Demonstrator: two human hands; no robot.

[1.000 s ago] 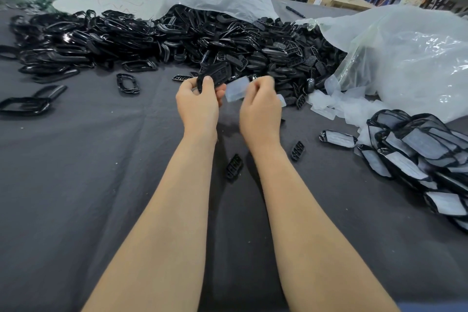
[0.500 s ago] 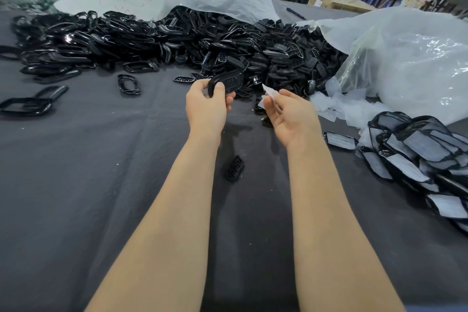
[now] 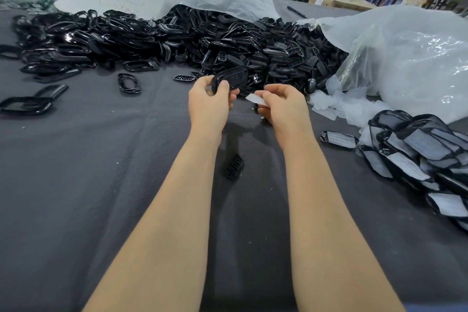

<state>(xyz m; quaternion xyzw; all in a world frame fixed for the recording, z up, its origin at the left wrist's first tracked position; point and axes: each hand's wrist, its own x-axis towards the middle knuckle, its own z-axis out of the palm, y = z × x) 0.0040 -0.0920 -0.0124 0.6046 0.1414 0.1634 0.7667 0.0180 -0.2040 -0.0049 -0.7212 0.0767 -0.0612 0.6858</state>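
A black shell (image 3: 229,80) is gripped by the left hand (image 3: 210,104), partly hidden by fingers; a white film (image 3: 255,99) is pinched by the right hand (image 3: 285,106), above the counter (image 3: 101,172).

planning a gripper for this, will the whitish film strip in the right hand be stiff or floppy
Probably light and bendy, not limp: the film strip looks thin and translucent, yet juts out straight where the right hand pinches it. Being flat, it likely won't roll.
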